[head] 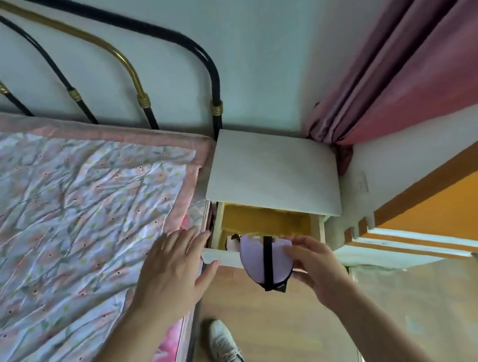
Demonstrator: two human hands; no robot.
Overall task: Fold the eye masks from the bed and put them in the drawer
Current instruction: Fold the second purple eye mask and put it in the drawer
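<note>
Lilac folded eye mask point(263, 262), black strap, pinched in right hand point(316, 262)'s grip; left hand point(173, 269) spread

The person is showing two bare forearms with no sleeves reaching the wrists, and both hands, the left hand point(173, 271) and the right hand point(315, 263), are wearing no rings or gloves. One foot is wearing a white lace-up sneaker point(226, 351) with a dark sole edge.

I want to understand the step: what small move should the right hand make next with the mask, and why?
Probably lower the folded eye mask forward into the open drawer. The right hand holds it just above the drawer's front edge, and the left hand is open and empty.
</note>
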